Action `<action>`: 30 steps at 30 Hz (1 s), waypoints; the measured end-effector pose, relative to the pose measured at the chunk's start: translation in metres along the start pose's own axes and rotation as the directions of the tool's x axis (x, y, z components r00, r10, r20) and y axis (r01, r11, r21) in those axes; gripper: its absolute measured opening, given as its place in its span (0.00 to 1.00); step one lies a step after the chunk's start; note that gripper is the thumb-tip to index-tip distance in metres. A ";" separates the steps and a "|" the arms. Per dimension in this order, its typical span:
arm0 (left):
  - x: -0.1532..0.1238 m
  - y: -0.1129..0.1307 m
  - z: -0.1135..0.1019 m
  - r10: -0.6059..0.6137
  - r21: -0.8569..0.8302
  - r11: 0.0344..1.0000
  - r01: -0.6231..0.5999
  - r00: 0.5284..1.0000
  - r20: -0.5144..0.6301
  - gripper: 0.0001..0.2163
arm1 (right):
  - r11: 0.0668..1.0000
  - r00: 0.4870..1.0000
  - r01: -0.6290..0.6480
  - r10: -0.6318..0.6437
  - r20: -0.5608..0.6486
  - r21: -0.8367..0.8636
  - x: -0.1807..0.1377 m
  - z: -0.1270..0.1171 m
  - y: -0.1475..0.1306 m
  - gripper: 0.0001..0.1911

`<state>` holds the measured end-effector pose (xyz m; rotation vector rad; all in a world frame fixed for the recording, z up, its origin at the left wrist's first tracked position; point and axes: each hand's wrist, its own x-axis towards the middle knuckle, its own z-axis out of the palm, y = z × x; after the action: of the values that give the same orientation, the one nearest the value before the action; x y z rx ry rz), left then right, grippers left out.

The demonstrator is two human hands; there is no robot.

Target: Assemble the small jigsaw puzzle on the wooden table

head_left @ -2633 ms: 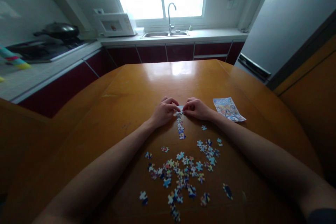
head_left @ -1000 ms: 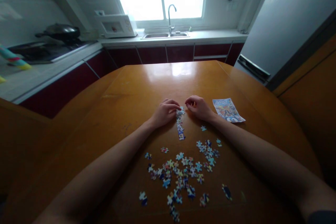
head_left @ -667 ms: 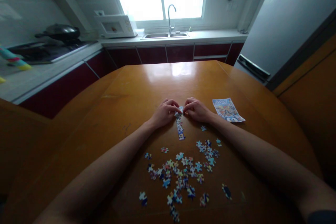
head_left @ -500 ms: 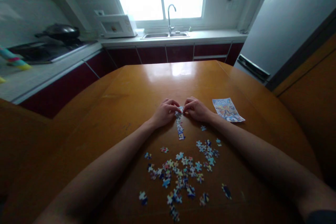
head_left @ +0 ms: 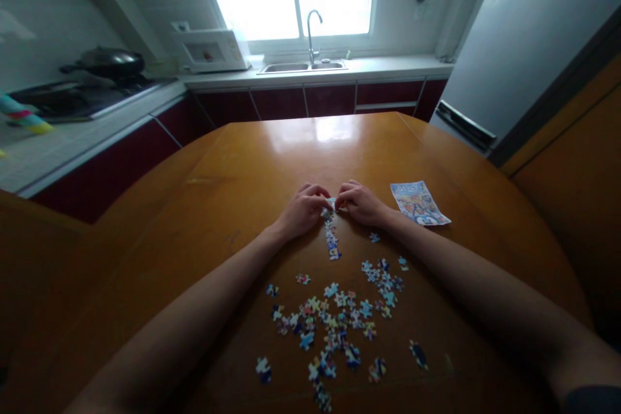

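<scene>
A narrow strip of joined jigsaw puzzle pieces (head_left: 332, 236) lies on the wooden table in front of me. At the strip's far end, my left hand (head_left: 305, 210) curls its fingers onto the left edge. My right hand (head_left: 361, 204) faces it from the right, fingertips pinched on a jigsaw piece at the same end; the fingers hide most of that piece. Nearer to me, many loose jigsaw pieces (head_left: 334, 323) are scattered between my forearms. One loose piece (head_left: 374, 237) sits just below my right wrist.
A printed picture sheet (head_left: 420, 203) lies right of my right hand on the table (head_left: 233, 168). Beyond the table are a counter with a sink (head_left: 305, 67), a microwave (head_left: 212, 50) and a pan (head_left: 109, 63) on the stove. A fridge (head_left: 524, 26) stands at right.
My right hand has shifted slightly left, its fingertips closer to my left hand's at the strip's far end. The view has tilted a little; the loose pieces stay put.
</scene>
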<state>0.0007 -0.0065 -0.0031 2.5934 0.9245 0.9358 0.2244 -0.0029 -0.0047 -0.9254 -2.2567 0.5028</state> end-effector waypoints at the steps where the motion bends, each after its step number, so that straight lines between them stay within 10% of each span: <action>1: 0.000 0.001 0.000 0.004 0.004 1.000 -0.004 1.000 0.001 0.17 | 1.000 1.000 0.001 -0.001 0.000 -0.003 0.000 0.000 0.000 0.14; 30: -0.001 0.000 -0.001 -0.010 0.050 0.999 0.009 1.000 0.014 0.20 | 0.998 0.992 0.056 -0.058 -0.115 -0.021 -0.002 0.005 0.002 0.15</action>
<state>-0.0007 -0.0070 -0.0029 2.6312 0.9680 0.9016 0.2230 -0.0031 -0.0105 -0.8734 -2.1800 0.3939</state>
